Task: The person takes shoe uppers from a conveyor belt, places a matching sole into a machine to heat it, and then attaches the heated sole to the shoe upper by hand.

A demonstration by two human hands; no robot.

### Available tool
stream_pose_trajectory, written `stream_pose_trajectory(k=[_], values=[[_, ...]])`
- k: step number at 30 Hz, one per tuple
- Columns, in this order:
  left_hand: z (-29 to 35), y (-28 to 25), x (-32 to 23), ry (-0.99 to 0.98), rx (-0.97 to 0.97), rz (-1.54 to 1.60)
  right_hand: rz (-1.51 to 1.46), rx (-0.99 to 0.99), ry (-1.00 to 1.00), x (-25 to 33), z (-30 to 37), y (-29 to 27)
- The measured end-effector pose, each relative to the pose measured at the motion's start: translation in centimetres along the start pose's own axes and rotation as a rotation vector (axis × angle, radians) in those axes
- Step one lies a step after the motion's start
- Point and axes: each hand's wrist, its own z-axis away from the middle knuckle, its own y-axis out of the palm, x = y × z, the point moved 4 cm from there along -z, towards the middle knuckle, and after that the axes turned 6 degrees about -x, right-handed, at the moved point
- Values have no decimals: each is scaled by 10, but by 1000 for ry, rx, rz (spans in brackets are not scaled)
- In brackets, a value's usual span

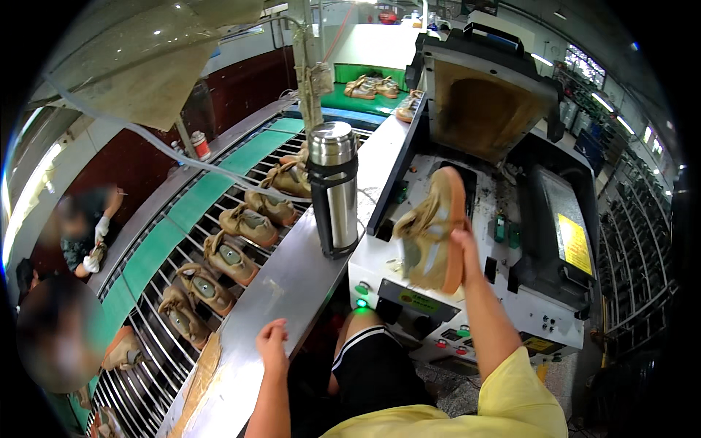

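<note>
My right hand grips a tan shoe by its gum-coloured sole and holds it up on its end, toe upward. The shoe is in front of a white machine whose dark padded lid stands raised. My left hand hangs above the edge of the metal ledge, holding nothing, its fingers loosely curled and somewhat apart. Beside it on the roller conveyor lies a row of similar tan shoes.
A steel thermos with a black strap stands on the ledge. Beyond it, more shoes rest on a green belt. Across the conveyor, a person in white gloves handles a shoe. Racks line the right side.
</note>
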Motion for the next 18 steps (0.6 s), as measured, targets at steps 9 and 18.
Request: stream_pose_trajectory(k=[9,18], values=[[-15,-103,79,81,-281,-75,990,-267,-258,83,-203,-75],[-8,-119,74,99,-353,-144,1661,-453,169,17,-181,14]])
